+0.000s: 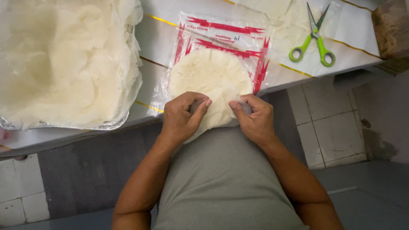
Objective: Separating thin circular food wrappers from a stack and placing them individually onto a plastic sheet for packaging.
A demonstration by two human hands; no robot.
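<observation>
From the head view, we see our left hand (pixel 181 117) and right hand (pixel 254 118) pinching the near edge of a stack of round white wrappers (pixel 211 83), fingers closed on the thin sheets. The stack lies half inside a clear plastic bag with red print (pixel 221 42) at the near edge of the counter (pixel 157 47). To the left sits a foil tray (pixel 108 123) heaped with loose white sheets. Far right lie green-handled scissors (pixel 313 40).
</observation>
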